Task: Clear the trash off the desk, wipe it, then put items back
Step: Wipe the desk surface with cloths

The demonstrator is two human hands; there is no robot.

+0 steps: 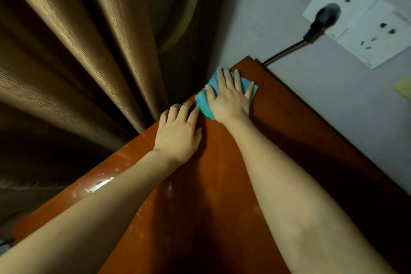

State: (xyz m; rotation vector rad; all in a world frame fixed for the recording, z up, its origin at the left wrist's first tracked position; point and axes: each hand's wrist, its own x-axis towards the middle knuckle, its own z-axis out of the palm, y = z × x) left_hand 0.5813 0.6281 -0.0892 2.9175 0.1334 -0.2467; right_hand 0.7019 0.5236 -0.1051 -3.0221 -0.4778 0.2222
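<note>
right hand (230,98): lies flat on the blue cloth (203,101) with fingers straight and spread, pressing it down onto the desk; nothing is curled round the cloth, the palm and fingers simply cover most of it.
blue cloth: sits near the far corner of the desk, close to its left edge; its fuzzy edge shows to the left of the right hand and a corner shows past the fingertips on the right.
left hand (179,131): rests palm down on the desk just beside the cloth, at the left edge; fingers bend slightly at the knuckles, the fingertips reach the desk edge near the cloth, and it holds nothing.
desk (200,196): glossy orange-brown top, with pale smears and a bright glare patch along the left edge under the left forearm.
curtain (77,51): brown folds hang just left of the desk.
wall sockets (360,20): two white plates on the wall to the right, a black plug (323,18) in the nearer one, its cable running down behind the desk's far corner.
</note>
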